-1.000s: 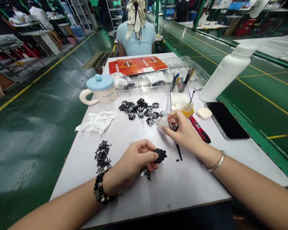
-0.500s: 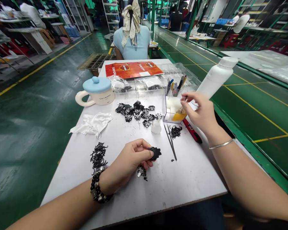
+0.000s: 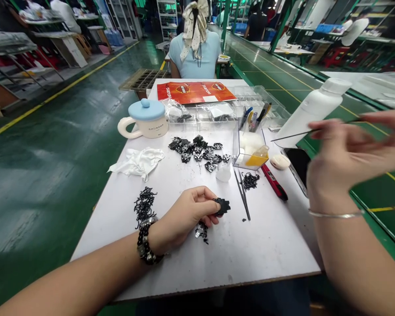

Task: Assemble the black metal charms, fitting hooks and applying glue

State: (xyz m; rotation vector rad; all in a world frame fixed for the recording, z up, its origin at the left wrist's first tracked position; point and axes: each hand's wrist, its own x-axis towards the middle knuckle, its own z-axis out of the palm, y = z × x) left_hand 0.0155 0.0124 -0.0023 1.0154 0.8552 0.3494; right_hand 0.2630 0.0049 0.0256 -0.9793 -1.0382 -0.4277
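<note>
My left hand [image 3: 194,208] is closed over the table, pinching a small black plastic part [image 3: 222,206] between thumb and fingers. Just below it lies a black-and-silver piece [image 3: 202,231]. Raised at the right, my right hand [image 3: 345,158] is smeared by motion. A thin dark rod [image 3: 292,136] runs through its fingers, its tip pointing left in front of a white bottle [image 3: 316,109]; its exact kind is unclear. Between the hands lie dark tweezers [image 3: 242,197] and a heap of tiny black curved pieces [image 3: 250,180].
Several black-and-silver parts [image 3: 197,149] lie mid-table beside a small translucent bottle [image 3: 223,173]. Around them are a clear box [image 3: 250,160] with pens, a red cutter [image 3: 274,183], a phone [image 3: 296,166], a lidded mug [image 3: 151,127], a white cloth [image 3: 138,162] and more black pieces [image 3: 145,204].
My right hand has moved from the clear box to the right, and a long thin rod now shows in it. The left hand keeps its hold on the black part. The view has shifted slightly.
</note>
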